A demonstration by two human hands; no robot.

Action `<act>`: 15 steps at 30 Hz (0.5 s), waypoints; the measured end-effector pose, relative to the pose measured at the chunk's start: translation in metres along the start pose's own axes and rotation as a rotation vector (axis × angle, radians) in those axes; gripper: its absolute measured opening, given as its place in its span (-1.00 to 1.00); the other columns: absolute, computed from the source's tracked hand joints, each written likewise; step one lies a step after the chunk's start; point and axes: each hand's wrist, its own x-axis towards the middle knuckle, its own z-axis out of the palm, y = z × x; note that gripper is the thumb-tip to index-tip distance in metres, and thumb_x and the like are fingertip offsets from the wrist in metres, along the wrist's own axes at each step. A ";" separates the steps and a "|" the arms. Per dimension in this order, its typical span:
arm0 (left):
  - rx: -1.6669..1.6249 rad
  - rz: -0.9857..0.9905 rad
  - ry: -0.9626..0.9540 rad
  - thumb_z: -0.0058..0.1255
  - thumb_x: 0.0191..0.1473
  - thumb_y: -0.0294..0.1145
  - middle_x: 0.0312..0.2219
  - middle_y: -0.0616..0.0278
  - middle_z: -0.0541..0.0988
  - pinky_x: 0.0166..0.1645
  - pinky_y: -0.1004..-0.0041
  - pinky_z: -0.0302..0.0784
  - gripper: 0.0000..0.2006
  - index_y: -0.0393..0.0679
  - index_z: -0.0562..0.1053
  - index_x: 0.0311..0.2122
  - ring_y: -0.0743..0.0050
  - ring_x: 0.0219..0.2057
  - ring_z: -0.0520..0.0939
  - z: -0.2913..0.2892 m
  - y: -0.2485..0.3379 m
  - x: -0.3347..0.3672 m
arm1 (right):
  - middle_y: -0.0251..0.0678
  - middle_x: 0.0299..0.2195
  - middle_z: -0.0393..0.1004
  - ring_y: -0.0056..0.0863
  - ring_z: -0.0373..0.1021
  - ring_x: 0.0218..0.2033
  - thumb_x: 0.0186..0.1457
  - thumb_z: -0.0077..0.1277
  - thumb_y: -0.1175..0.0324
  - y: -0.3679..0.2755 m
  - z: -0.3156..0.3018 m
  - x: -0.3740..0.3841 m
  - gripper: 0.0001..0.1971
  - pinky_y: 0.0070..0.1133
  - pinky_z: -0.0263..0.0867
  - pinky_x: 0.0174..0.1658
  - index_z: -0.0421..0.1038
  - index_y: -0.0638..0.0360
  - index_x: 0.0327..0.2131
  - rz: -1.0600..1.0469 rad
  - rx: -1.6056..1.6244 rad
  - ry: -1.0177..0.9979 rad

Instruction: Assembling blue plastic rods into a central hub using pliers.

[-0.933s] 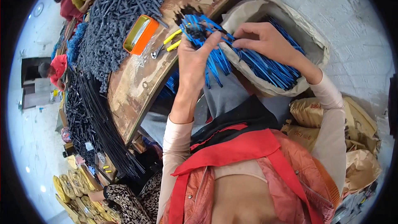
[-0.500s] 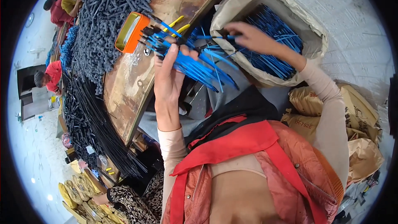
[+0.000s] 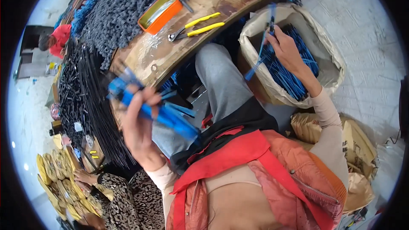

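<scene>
Bundle of blue strands (image 3: 170, 121): in your left hand (image 3: 137, 130), fingers curled around its middle, above your lap and beside the bench (image 3: 149, 57); blur hides the count and exact finger contact. Loose blue piece (image 3: 252, 72), slim, with dark sections: pinched between thumb and fingers of your right hand (image 3: 287, 53), across the left rim of the cream-lined container (image 3: 334, 79); whether single or several, you cannot tell. Handling, judged: light, springy, smooth, apt to slide strand on strand, though thin lengths may kink. Hold, advised: bundle around its waist, snugly; loose pieces near a dark section. Also listed: blue stock (image 3: 294, 74) inside the container; yellow-handled pliers (image 3: 206, 28) and orange box (image 3: 167, 17) on the bench.
</scene>
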 end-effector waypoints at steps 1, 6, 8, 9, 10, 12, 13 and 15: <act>0.021 0.011 -0.044 0.03 0.14 -0.48 -0.28 -0.01 0.59 -0.38 0.48 0.43 -0.77 -0.20 0.39 -0.08 0.27 -0.31 0.64 0.002 -0.010 0.011 | -0.21 -0.50 0.46 -0.35 0.45 -0.44 0.28 -0.18 0.38 -0.012 -0.003 0.005 -0.83 -0.49 0.32 -0.31 0.30 0.29 -0.18 0.004 0.028 -0.035; 0.080 0.070 -0.159 0.12 0.09 -0.46 -0.12 -0.12 0.55 -0.27 0.45 0.46 -0.69 -0.18 0.37 -0.05 0.19 -0.12 0.60 0.014 -0.030 0.024 | -0.45 -0.63 0.28 -0.73 0.21 -0.65 0.33 -0.22 0.31 -0.080 0.011 0.024 -0.80 -0.71 0.13 -0.53 0.31 0.26 -0.23 -0.035 0.318 -0.123; 0.028 0.156 -0.219 0.13 0.09 -0.42 -0.07 -0.14 0.52 -0.25 0.45 0.47 -0.61 -0.22 0.32 0.01 0.14 -0.07 0.58 0.013 -0.029 0.019 | -0.50 -0.65 0.19 -0.78 0.10 -0.68 0.36 -0.27 0.27 -0.100 0.026 0.027 -0.76 -0.75 0.03 -0.58 0.30 0.24 -0.25 -0.088 0.385 -0.144; 0.002 0.180 -0.246 0.15 0.09 -0.38 -0.02 -0.14 0.49 -0.23 0.45 0.46 -0.54 -0.25 0.27 0.06 0.13 -0.05 0.57 0.005 -0.030 0.017 | -0.50 -0.66 0.18 -0.77 0.08 -0.69 0.36 -0.29 0.26 -0.112 0.033 0.025 -0.75 -0.75 0.03 -0.60 0.28 0.24 -0.26 -0.059 0.520 -0.202; -0.005 0.187 -0.232 0.15 0.09 -0.35 -0.02 -0.14 0.49 -0.21 0.46 0.45 -0.51 -0.25 0.26 0.07 0.12 -0.03 0.55 0.000 -0.029 0.012 | -0.50 -0.66 0.16 -0.77 0.07 -0.70 0.37 -0.31 0.24 -0.123 0.038 0.023 -0.73 -0.75 0.02 -0.62 0.27 0.24 -0.27 -0.025 0.649 -0.262; 0.014 0.214 -0.193 0.14 0.09 -0.34 0.00 -0.14 0.48 -0.21 0.47 0.44 -0.50 -0.25 0.25 0.09 0.13 -0.03 0.55 -0.011 -0.029 0.000 | -0.48 -0.67 0.16 -0.76 0.05 -0.74 0.37 -0.32 0.22 -0.138 0.055 0.015 -0.72 -0.74 0.01 -0.65 0.25 0.25 -0.28 0.026 0.780 -0.334; 0.008 0.233 -0.172 0.13 0.10 -0.35 0.01 -0.15 0.47 -0.21 0.48 0.44 -0.50 -0.25 0.24 0.10 0.13 -0.02 0.55 -0.015 -0.031 -0.005 | -0.48 -0.67 0.16 -0.76 0.05 -0.74 0.37 -0.32 0.22 -0.144 0.064 0.008 -0.72 -0.74 0.01 -0.65 0.25 0.25 -0.28 0.018 0.776 -0.371; 0.005 0.266 -0.140 0.16 0.05 -0.42 -0.09 -0.08 0.55 -0.25 0.52 0.43 -0.50 -0.29 0.27 0.08 0.24 -0.09 0.59 -0.021 -0.031 -0.011 | -0.48 -0.67 0.17 -0.76 0.05 -0.74 0.38 -0.34 0.23 -0.157 0.077 -0.006 -0.72 -0.74 0.02 -0.65 0.24 0.26 -0.27 0.024 0.760 -0.467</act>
